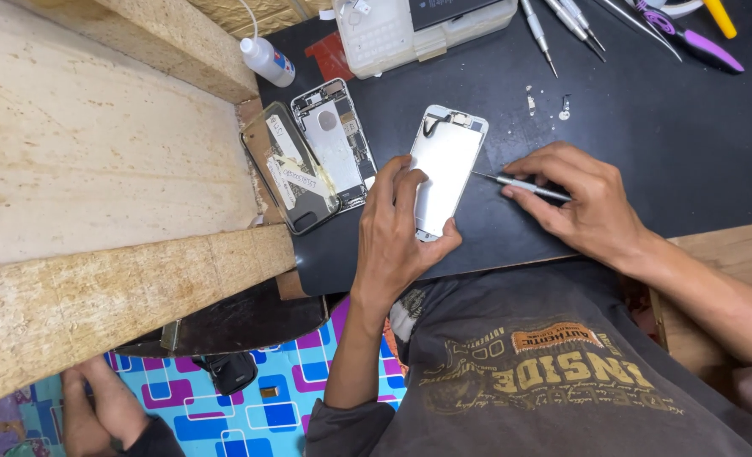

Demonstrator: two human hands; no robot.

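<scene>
L hand [403, 222] is gripping the silver phone panel [444, 165] at its near end, thumb on one edge, fingers curling over the other, pinning it flat on the black mat [647, 152]. R hand [581, 199] is closing around a thin screwdriver [518, 184], fingers pinching the shaft, tip pointing at the panel's right edge and touching or just about touching it. So the panel is lying between both hands, partly under the L one, w/ the R hand just beside it.

Left of the panel, an opened phone body [335, 135] is lying w/ insides showing, and a clear case [287, 169] is overlapping it. A small white bottle [266, 59] is sitting farther back, a white plastic box [393, 30] behind the panel. More screwdrivers [562, 21] and a purple-handled tool [702, 46] are resting at the far right of the desk [731, 254]. Pale wooden beams [97, 169] are filling the left side.
</scene>
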